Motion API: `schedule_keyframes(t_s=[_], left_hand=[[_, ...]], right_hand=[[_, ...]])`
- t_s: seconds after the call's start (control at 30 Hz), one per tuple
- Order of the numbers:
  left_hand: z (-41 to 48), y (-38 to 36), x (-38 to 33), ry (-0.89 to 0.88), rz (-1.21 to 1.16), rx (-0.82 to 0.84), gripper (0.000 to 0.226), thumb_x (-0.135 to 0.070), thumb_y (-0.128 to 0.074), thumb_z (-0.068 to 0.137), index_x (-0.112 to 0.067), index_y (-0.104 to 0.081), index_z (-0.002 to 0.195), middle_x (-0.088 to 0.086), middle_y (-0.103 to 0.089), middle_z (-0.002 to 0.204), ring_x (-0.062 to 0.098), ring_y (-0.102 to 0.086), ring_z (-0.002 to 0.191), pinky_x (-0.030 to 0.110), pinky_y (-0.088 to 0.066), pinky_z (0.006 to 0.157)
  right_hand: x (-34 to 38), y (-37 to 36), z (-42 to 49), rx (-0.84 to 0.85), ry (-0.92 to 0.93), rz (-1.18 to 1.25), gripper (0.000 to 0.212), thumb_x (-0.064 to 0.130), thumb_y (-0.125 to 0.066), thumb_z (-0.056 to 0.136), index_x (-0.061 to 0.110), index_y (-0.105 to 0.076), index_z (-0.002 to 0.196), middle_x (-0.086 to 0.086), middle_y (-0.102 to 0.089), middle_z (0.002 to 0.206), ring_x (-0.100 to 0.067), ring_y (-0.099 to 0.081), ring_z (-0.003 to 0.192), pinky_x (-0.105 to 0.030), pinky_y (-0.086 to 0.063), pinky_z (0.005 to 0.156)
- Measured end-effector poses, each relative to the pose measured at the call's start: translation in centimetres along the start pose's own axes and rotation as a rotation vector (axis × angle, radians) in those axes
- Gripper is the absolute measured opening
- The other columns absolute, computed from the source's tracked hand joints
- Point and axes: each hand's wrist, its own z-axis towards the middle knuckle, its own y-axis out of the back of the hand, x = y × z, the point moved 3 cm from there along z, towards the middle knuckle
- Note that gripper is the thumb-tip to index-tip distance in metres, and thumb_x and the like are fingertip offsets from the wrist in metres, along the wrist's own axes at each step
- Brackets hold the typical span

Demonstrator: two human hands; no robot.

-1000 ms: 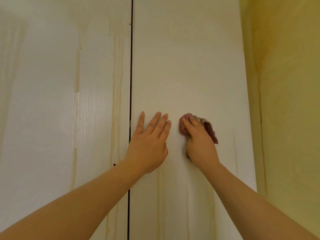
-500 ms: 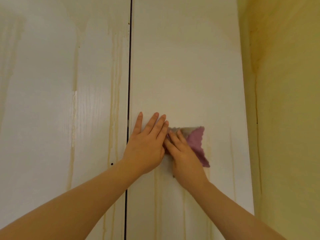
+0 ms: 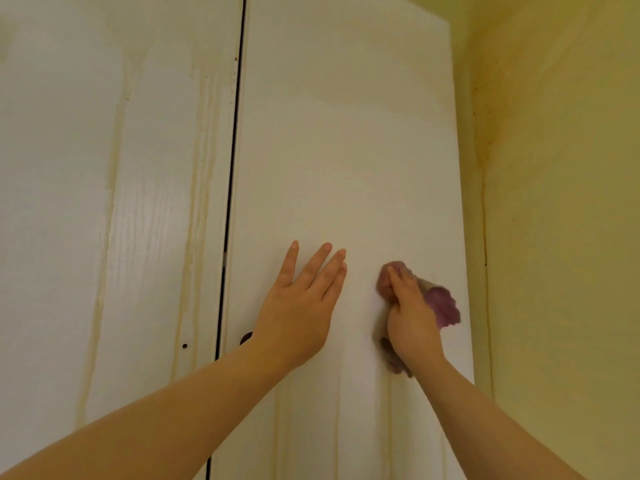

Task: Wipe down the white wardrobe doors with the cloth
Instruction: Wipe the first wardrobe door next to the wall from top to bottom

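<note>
Filling most of the frame, the two white wardrobe doors stood shut side by side. The left door (image 3: 104, 202) took up the left half and the right door (image 3: 346, 133) the middle, with a thin dark gap (image 3: 232, 161) running from top to bottom between them. Pale yellowish streaks (image 3: 199, 168) ran down the left door, and fainter ones showed at the lower middle of the right door. A yellow wall (image 3: 571, 202) closed off the right side of the frame.

Both bare forearms reached up from the bottom edge to the right door. The left hand (image 3: 298, 313) lay flat on it at lower centre, palm to the panel. Its fingers were straight, the outermost one spread apart from the other three, and it held nothing.

The right hand (image 3: 410, 317), just to the right and apart from the left, pressed the cloth (image 3: 441, 304) against the same door near its right edge. Its fingers lay close together and nearly straight over the fabric, and the thumb was hidden. The purple cloth was bunched and blurred, and it stuck out past the fingertips, to the right of the knuckles and below the wrist.

A small dark hole (image 3: 184, 346) marked the left door at lower left of centre.
</note>
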Motion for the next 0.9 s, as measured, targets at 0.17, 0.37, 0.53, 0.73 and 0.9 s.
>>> schedule_keyframes(t_s=[0.17,0.37,0.53,0.73,0.9], left_hand=[[1.4,-0.8,-1.4,0.015,-0.042,-0.003,0.053,-0.018,-0.028,0.085,0.0,-0.06,0.124,0.017,-0.057,0.13,0.035,-0.052,0.123,0.056,-0.013,0.109],[3.1,-1.5,-3.0,0.008,-0.004,0.01,0.056,-0.017,-0.023,0.083,-0.003,-0.063,0.121,0.016,-0.059,0.128,0.033,-0.053,0.123,0.057,-0.02,0.109],[3.9,-1.9,-4.3,0.01,-0.062,-0.023,0.057,-0.018,-0.024,0.082,-0.001,-0.066,0.116,0.017,-0.062,0.124,0.034,-0.055,0.12,0.053,-0.02,0.107],[4.6,-2.1,-5.4,-0.017,-0.04,-0.034,0.057,-0.017,-0.023,0.082,-0.004,-0.067,0.116,0.015,-0.061,0.126,0.033,-0.054,0.122,0.053,-0.02,0.106],[5.9,-2.5,-5.6,0.067,-0.073,-0.083,0.051,-0.024,-0.032,0.083,-0.003,-0.068,0.113,0.014,-0.064,0.121,0.032,-0.057,0.118,0.054,-0.021,0.106]], right_hand=[[1.2,-1.3,-1.3,0.15,0.162,-0.016,0.062,-0.008,-0.027,0.092,0.024,-0.018,0.145,0.02,-0.003,0.143,-0.003,0.003,0.139,-0.002,0.011,0.1],[-1.2,1.2,1.0,0.022,-0.052,0.049,0.061,-0.007,-0.027,0.092,0.023,-0.027,0.144,0.007,-0.016,0.154,-0.007,-0.01,0.141,-0.011,-0.003,0.103],[-1.4,0.2,0.2,0.128,0.135,0.01,0.06,-0.005,-0.028,0.094,0.026,-0.024,0.144,0.017,-0.009,0.149,-0.006,-0.002,0.143,-0.007,0.003,0.104],[-3.0,1.9,2.0,-0.003,-0.165,0.143,0.061,-0.008,-0.027,0.092,0.021,-0.025,0.145,0.002,-0.019,0.154,-0.014,-0.016,0.142,-0.022,-0.006,0.113],[-1.8,1.1,1.7,0.068,0.053,0.23,0.053,-0.001,-0.03,0.096,0.02,-0.031,0.144,0.011,-0.021,0.151,-0.006,-0.009,0.142,-0.017,-0.005,0.113]])
